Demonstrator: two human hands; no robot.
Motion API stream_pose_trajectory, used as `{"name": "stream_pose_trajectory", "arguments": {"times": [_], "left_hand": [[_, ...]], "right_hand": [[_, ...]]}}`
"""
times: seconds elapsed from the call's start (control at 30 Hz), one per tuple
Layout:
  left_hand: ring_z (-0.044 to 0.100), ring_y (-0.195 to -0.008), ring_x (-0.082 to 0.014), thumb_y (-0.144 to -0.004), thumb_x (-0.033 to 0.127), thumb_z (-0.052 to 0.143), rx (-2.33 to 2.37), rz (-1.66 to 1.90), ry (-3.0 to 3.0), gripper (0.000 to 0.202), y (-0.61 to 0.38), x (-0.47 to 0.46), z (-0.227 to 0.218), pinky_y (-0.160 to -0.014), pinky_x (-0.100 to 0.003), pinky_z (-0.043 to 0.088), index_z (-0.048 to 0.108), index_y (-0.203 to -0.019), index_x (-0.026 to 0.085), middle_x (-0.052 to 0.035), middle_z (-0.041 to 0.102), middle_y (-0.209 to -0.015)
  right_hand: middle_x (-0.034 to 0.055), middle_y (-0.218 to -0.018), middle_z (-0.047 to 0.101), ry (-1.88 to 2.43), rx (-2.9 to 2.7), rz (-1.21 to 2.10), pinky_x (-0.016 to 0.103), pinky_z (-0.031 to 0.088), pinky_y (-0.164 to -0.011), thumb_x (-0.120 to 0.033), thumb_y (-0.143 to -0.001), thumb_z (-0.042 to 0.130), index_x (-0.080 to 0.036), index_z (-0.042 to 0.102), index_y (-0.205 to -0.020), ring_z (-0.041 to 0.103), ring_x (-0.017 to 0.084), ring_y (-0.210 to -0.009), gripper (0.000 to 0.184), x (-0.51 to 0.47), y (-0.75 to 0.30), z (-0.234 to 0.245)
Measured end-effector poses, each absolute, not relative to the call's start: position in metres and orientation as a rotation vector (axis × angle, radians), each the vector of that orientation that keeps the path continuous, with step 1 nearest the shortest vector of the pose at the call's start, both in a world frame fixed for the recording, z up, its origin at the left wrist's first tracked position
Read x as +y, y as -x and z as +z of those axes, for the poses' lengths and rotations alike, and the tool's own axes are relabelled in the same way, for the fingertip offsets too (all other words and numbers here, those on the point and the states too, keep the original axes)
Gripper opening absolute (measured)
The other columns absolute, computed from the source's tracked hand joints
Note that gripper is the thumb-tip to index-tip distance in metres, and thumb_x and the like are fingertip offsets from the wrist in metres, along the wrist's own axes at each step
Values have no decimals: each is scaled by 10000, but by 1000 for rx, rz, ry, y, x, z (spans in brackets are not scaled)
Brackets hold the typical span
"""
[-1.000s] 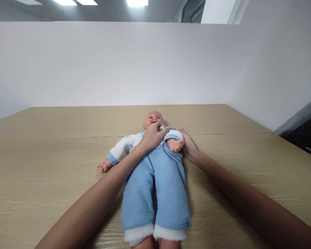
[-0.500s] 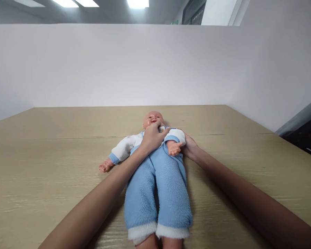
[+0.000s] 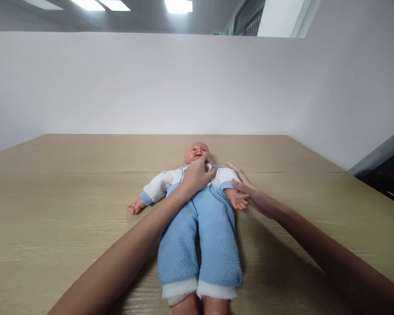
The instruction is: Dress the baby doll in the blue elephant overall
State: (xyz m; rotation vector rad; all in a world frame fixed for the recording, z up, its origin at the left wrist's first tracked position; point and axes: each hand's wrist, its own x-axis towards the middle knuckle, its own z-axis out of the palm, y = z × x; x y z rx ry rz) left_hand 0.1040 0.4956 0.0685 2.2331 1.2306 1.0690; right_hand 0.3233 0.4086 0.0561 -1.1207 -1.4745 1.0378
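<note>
A baby doll (image 3: 199, 223) in a white and light blue fleece outfit lies on its back, its bald head (image 3: 197, 151) toward the far side. My left hand (image 3: 197, 175) is on its chest just below the chin, fingers closed at the front of the top; the fingertips are partly hidden. Beside the doll's arm on the right, my right hand (image 3: 249, 190) has its fingers stretched out and apart, the thumb by the blue cuff (image 3: 227, 185). The doll's other arm (image 3: 157, 186) lies out to the left on the table.
The wooden table (image 3: 68, 218) has a thin seam running across it behind the doll's shoulders. White partition walls (image 3: 167, 83) rise at its far edge and on the right. A dark object (image 3: 385, 170) stands beyond the right edge.
The doll's arm on the right has swung outward, away from its belly. My right hand has shifted right and its fingers have spread. My left hand stays on the chest.
</note>
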Motion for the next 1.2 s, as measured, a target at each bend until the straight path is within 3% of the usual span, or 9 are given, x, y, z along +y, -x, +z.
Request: {"name": "stream_pose_trajectory", "arguments": {"times": [0.07, 0.13, 0.27, 0.37, 0.5, 0.7, 0.8, 1.0, 1.2], "left_hand": [[654, -782, -213, -941, 385, 708, 1241, 1047, -2239, 197, -105, 495, 69, -690, -312, 435, 636, -1021, 221, -27, 721, -872], [656, -780, -215, -949, 399, 695, 1244, 1044, -2234, 203, -106, 494, 69, -683, -312, 428, 634, -1021, 219, -30, 719, -862], [655, -780, -218, -971, 404, 664, 1259, 1032, -2247, 194, -106, 492, 71, -682, -312, 412, 627, -1016, 219, -32, 716, -851], [662, -787, -215, -984, 404, 653, 1275, 1021, -2247, 196, -106, 491, 72, -701, -313, 422, 629, -1026, 214, -40, 727, -876], [676, -823, -222, -989, 412, 657, 1287, 1020, -2259, 206, -106, 492, 70, -715, -319, 432, 630, -1033, 212, -55, 748, -942], [684, -816, -235, -1009, 391, 653, 1291, 1013, -2288, 172, -107, 494, 68, -708, -338, 450, 614, -1021, 224, -51, 744, -908], [691, -867, -262, -1043, 382, 610, 1299, 1024, -2367, 157, -106, 490, 71, -764, -375, 474, 589, -1010, 231, -65, 747, -922], [602, -1197, -354, -1082, 425, 535, 1420, 1171, -2726, 219, -95, 479, 84, -1014, -491, 451, 595, -1075, 215, -149, 716, -1154], [586, -1116, -319, -1091, 408, 518, 1451, 1357, -2590, 200, -60, 467, 83, -1018, -481, 431, 598, -1116, 226, -110, 693, -1151]], "right_hand": [[-21, -1675, 492, 1145, -1533, 1178, 459, 541, -1176, -610, -906, 766, -458, 572, -1516, 456, 295, -1559, 657, 397, -337, 62], [-22, -1726, 413, 1168, -1525, 1323, 409, 610, -1072, -643, -938, 711, -457, 540, -1533, 459, 303, -1554, 646, 389, -347, 63], [75, -1605, 556, 1234, -1412, 1225, 315, 662, -759, -615, -862, 813, -354, 613, -1343, 689, 308, -1271, 583, 382, -346, 54], [85, -1526, 631, 1297, -1362, 1078, 309, 649, -682, -541, -807, 892, -337, 579, -1296, 760, 265, -1060, 616, 383, -341, 48], [83, -1426, 711, 1343, -1455, 1018, 369, 658, -892, -486, -763, 935, -308, 678, -1273, 730, 298, -1191, 598, 394, -372, 47], [101, -1259, 777, 1550, -1375, 877, 516, 617, -1052, -564, -711, 947, -279, 716, -1255, 753, 342, -1126, 657, 414, -429, 35], [112, -1277, 765, 1552, -1276, 823, 534, 598, -1086, -558, -697, 959, -281, 669, -1297, 738, 354, -1176, 722, 415, -423, 27], [136, -1329, 733, 1530, -1301, 771, 550, 586, -1103, -566, -716, 944, -283, 627, -1311, 731, 356, -1201, 731, 414, -414, 12], [138, -1322, 725, 1588, -1532, 441, 592, 575, -1075, -572, -823, 838, -262, 609, -1358, 732, 348, -1153, 660, 414, -417, 4]]}}
